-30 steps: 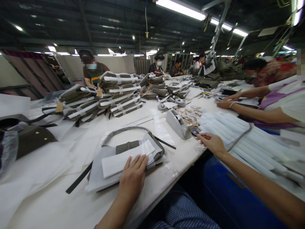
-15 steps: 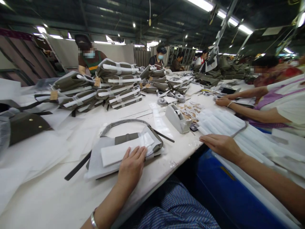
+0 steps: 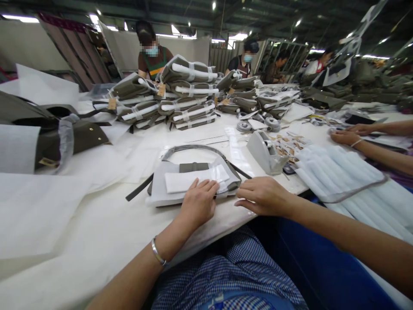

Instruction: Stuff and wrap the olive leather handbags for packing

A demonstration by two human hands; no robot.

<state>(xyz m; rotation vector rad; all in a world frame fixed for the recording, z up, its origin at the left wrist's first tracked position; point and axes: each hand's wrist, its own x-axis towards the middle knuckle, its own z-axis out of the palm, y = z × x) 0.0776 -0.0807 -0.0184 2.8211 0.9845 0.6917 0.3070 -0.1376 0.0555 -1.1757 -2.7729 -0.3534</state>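
Note:
An olive handbag (image 3: 194, 167), partly covered with white wrapping sheet, lies flat on the table before me, its grey-wrapped handle (image 3: 193, 148) curving away at the back. A folded white foam piece (image 3: 180, 182) rests on top, with clear film at its right end. My left hand (image 3: 200, 200) lies open on the near edge of this foam and the bag, fingers stretched out. Just off the bag's right corner is my right hand (image 3: 263, 196), fingers slightly bent, with a gap between thumb and fingers; I see nothing held there.
A grey tape dispenser (image 3: 266, 154) stands behind my right hand, near scattered brown tags (image 3: 288, 148). White padding rolls (image 3: 338, 172) lie at right, above a blue bin (image 3: 306, 254). Wrapped bags (image 3: 190, 92) are stacked at the back. White sheets (image 3: 48, 206) and another bag lie left. Co-workers are opposite and right.
My right hand has moved left from the padding rolls to the bag's right corner. My left hand stays on the bag. The view has turned right.

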